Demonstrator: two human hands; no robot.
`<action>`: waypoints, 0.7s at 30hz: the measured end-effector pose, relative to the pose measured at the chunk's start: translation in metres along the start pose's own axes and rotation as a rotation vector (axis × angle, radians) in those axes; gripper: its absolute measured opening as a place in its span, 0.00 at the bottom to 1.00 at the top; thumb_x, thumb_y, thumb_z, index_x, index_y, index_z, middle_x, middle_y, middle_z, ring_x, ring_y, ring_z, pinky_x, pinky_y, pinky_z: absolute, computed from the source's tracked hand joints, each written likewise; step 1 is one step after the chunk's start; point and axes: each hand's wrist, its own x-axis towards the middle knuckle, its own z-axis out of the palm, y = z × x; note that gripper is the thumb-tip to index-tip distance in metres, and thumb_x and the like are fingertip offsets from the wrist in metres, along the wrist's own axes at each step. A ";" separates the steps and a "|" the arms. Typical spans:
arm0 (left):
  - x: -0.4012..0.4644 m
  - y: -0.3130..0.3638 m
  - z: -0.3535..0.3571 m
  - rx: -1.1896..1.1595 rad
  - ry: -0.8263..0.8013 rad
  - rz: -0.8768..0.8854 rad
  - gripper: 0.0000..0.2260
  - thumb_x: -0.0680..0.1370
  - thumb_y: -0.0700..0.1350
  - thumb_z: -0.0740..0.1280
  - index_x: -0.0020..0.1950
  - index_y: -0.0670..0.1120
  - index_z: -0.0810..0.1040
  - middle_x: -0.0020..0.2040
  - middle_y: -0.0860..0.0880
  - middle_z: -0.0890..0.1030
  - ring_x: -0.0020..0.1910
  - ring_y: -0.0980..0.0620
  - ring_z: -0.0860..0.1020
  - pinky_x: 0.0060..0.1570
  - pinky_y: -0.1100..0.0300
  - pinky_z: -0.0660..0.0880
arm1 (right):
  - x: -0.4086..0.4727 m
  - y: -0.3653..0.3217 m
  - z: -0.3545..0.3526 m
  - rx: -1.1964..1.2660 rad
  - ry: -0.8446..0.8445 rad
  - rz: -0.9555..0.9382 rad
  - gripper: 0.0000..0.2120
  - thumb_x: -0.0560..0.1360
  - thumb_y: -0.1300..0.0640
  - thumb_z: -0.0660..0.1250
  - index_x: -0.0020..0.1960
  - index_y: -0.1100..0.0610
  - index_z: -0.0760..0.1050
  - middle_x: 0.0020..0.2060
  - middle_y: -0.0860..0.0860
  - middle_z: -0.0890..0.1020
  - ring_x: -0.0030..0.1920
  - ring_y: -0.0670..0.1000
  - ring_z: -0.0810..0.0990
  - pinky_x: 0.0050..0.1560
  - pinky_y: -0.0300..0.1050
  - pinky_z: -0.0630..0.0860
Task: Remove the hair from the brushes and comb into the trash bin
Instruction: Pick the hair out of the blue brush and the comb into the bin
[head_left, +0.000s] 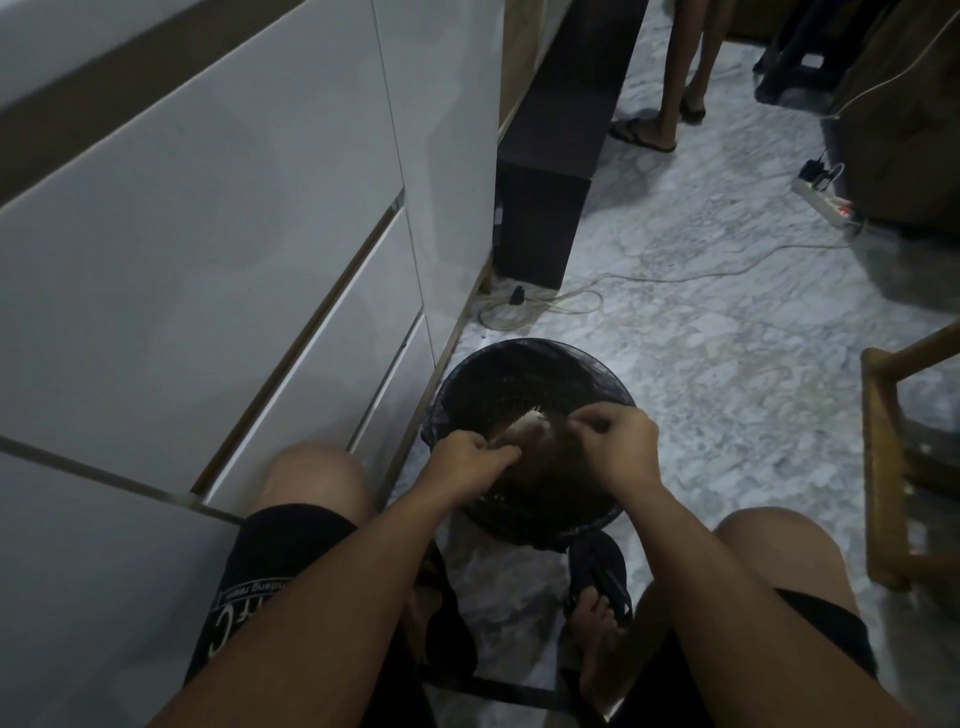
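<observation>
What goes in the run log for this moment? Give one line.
left hand: holds comb | right hand: pinching at comb | over trash bin | stage: removing hair

The trash bin (527, 395) is black, with a fine mesh pattern on its inner wall and a black liner over the rim. Above its opening lies a pale, off-white comb (522, 427). The floor (727, 322) around the bin is grey-white with marbled veining. Left of the bin, the cabinet fronts (208, 234) are glossy white, edged in brown. Near the bin are black shorts (280, 551) with white print.
</observation>
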 end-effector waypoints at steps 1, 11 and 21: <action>0.001 0.000 0.000 -0.004 0.010 -0.002 0.15 0.72 0.57 0.71 0.36 0.46 0.79 0.36 0.46 0.81 0.35 0.48 0.79 0.36 0.57 0.74 | 0.000 -0.001 0.000 0.002 0.051 0.022 0.05 0.71 0.60 0.72 0.43 0.53 0.85 0.43 0.51 0.87 0.46 0.49 0.83 0.51 0.39 0.74; -0.001 -0.006 0.003 0.168 0.012 0.097 0.15 0.72 0.59 0.70 0.44 0.47 0.80 0.43 0.45 0.83 0.44 0.46 0.82 0.48 0.49 0.81 | -0.001 -0.001 -0.002 0.119 -0.153 -0.048 0.20 0.67 0.58 0.74 0.58 0.48 0.79 0.55 0.48 0.78 0.54 0.48 0.79 0.58 0.43 0.75; -0.001 -0.005 0.000 0.107 0.047 0.069 0.20 0.70 0.61 0.68 0.45 0.44 0.82 0.44 0.43 0.84 0.46 0.45 0.82 0.51 0.48 0.80 | -0.001 0.000 -0.001 0.004 0.109 0.086 0.06 0.73 0.62 0.69 0.43 0.55 0.84 0.40 0.50 0.84 0.44 0.50 0.81 0.54 0.46 0.78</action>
